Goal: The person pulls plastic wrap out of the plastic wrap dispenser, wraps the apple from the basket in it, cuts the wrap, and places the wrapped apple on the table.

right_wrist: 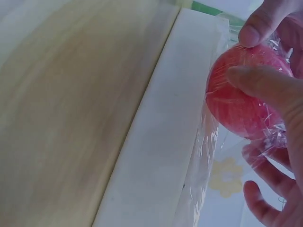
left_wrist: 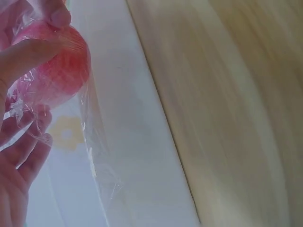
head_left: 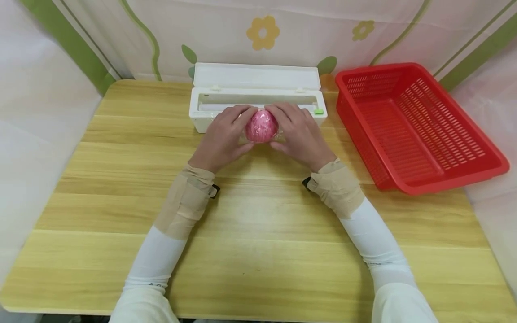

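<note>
A round pink-red item point(head_left: 261, 127) wrapped in clear film is held between both hands, at the front of a white film box point(head_left: 258, 83) whose lid is raised. My left hand point(head_left: 227, 137) grips its left side and my right hand point(head_left: 300, 134) its right side. In the left wrist view the thumb presses on the wrapped item point(left_wrist: 66, 66), with film bunched at its end. The right wrist view shows a thumb on the item point(right_wrist: 236, 104) and loose film point(right_wrist: 196, 175) along the box's edge.
A red plastic basket point(head_left: 387, 166) with slotted walls stands on the wooden table point(head_left: 258, 269) to the right of the white box. Behind the table hangs a pale curtain point(head_left: 299, 31) with yellow flowers and green stems. A green slider point(head_left: 318, 111) sits at the box's right end.
</note>
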`<state>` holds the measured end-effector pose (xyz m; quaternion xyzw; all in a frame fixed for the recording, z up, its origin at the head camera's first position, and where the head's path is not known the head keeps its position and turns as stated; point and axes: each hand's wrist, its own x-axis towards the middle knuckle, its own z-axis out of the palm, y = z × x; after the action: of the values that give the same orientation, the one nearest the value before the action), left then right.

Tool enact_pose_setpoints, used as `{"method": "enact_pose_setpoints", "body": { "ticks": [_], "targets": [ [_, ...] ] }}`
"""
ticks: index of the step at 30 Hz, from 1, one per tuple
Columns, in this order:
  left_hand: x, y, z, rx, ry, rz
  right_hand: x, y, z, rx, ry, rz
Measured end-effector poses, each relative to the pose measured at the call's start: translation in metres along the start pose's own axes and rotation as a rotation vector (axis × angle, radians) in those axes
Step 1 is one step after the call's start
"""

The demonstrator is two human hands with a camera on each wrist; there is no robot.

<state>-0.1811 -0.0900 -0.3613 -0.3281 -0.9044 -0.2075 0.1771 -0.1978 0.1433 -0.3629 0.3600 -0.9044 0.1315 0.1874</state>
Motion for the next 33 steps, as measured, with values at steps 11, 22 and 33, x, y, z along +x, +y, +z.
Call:
{"method": "enact_pose_setpoints", "body": {
  "ticks": [11, 22, 33],
  "targets": [
    [0.014, 0.004, -0.007, 0.031, -0.053, -0.012, 0.014, 0.009, -0.013, 0.129, -0.049, -0.004],
    [0.033, 0.001, -0.033, -0.003, -0.114, -0.026, 0.035, 0.014, -0.038, 0.201, -0.131, 0.0],
    [0.055, -0.001, -0.057, -0.043, -0.161, -0.031, 0.056, 0.02, -0.061, 0.238, -0.178, 0.037]
  ]
}}
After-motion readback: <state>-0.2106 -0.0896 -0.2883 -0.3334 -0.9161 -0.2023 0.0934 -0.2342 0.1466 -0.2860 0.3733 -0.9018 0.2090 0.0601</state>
